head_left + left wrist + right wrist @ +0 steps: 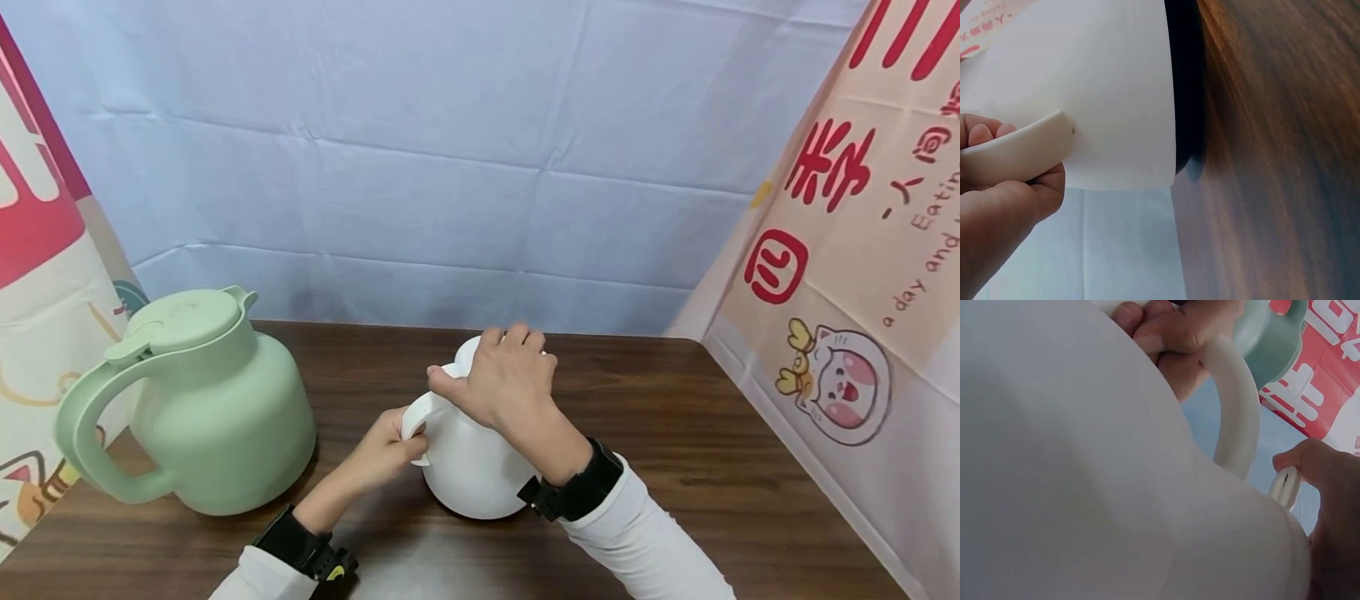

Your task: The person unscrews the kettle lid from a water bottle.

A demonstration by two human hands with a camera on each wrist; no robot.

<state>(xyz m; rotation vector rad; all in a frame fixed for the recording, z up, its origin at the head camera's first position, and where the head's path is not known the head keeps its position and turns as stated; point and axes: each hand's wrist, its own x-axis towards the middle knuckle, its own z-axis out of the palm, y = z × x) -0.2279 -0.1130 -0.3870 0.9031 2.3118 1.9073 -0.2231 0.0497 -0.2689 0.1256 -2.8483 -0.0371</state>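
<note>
A white thermos jug (480,467) with a dark base stands upright on the table. My left hand (390,450) grips its curved handle (1016,150), fingers and thumb wrapped round it. My right hand (510,375) lies over the top of the jug, its fingers bent over the lid (1297,556) and hiding most of it. In the right wrist view, the right thumb (1310,459) touches a small tab (1285,487) at the lid's edge. The fingertips on the far side are hidden.
A larger pale green thermos jug (225,417) stands to the left, lid on, its handle toward the left. Dark brown wood forms the table (675,500). Behind hangs a pale blue cloth (450,167), with printed cloths (847,333) at both sides.
</note>
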